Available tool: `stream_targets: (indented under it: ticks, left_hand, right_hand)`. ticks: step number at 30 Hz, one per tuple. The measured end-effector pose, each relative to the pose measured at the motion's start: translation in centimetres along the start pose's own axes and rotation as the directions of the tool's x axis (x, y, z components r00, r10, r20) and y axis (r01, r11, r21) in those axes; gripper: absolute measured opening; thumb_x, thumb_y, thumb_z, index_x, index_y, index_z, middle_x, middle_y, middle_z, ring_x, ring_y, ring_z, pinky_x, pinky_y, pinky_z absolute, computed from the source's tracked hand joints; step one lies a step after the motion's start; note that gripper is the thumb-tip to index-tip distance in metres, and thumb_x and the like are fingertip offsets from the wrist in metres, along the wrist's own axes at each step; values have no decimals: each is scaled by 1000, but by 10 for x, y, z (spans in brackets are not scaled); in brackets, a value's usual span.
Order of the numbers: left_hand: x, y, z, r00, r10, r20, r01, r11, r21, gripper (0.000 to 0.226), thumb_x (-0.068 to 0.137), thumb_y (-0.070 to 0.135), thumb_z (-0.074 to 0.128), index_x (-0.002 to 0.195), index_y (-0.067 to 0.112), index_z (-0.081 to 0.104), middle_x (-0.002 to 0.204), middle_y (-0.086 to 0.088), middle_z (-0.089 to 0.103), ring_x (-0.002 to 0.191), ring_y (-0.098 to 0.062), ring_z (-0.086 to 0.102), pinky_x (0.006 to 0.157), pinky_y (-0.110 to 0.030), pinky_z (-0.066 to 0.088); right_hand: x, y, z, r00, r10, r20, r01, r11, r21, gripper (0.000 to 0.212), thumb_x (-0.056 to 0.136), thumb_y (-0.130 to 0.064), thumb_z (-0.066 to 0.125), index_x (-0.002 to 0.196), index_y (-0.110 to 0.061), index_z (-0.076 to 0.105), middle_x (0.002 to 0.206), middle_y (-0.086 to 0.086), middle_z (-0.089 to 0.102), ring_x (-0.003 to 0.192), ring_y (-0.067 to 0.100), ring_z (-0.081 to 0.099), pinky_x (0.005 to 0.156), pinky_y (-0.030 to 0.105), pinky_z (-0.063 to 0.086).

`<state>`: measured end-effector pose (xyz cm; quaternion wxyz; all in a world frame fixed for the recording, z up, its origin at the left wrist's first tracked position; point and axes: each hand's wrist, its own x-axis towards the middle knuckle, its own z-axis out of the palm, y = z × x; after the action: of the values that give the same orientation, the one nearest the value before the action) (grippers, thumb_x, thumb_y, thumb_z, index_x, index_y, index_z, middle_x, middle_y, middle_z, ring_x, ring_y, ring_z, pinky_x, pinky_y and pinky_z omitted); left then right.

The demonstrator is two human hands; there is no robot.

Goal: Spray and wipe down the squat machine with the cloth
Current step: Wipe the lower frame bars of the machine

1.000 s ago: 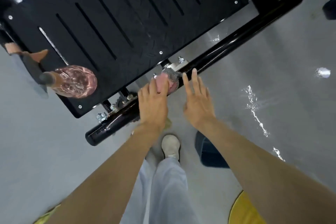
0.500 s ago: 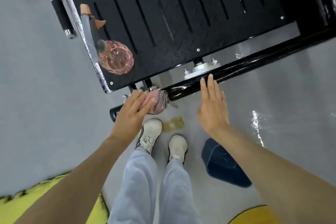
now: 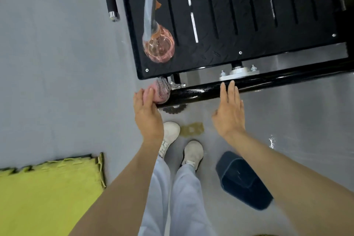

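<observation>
My cloth (image 3: 160, 90) slides to the bar's (image 3: 201, 93) left end.
My left hand (image 3: 147, 115) grips it; right hand (image 3: 229, 115) lies flat, fingers together. Bar looks done.

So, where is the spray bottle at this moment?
In the head view, the pink spray bottle sits on the black footplate, near the plate's left corner closest to the person, just above the cloth.

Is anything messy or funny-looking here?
A yellowish patch marks the grey floor right by the shoes, below the bar. It looks like a spill or an old tape mark. The spray bottle seems to lie on its side on the footplate, not upright.
</observation>
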<state>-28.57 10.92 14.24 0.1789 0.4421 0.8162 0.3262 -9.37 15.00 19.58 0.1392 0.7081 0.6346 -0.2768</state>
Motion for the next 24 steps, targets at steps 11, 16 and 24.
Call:
stream_targets:
  ticks: [11, 16, 24]
  left_hand:
    - [77, -1, -34, 409, -764, 499, 913, 341, -225, 6, 89, 9, 54, 85, 13, 55, 81, -5, 58, 66, -17, 55, 58, -32, 46]
    - [64, -12, -30, 303, -769, 562, 953, 237, -189, 22, 97, 11, 32, 109, 15, 50, 85, -12, 64, 61, -29, 59, 67, -36, 44]
    - [43, -6, -25, 342, -813, 472, 935, 241, -261, 38, 97, 2, 29, 122, 0, 57, 54, -15, 64, 58, -27, 67, 49, -25, 43]
  right_hand:
    - [3, 8, 3, 999, -38, 7, 38, 998, -52, 83, 92, -8, 47, 152, -14, -10, 158, 6, -20, 147, 21, -13, 120, 42, 6]
    - [4, 7, -1, 999, -28, 16, 28, 999, -30, 79, 93, -8, 46, 152, -14, -7, 159, 5, -17, 147, 22, -11, 120, 42, 7]
    - [2, 5, 2, 1000, -23, 14, 24, 999, -31, 79, 95, -11, 46, 152, -14, -8, 159, 5, -18, 147, 22, -12, 120, 42, 8]
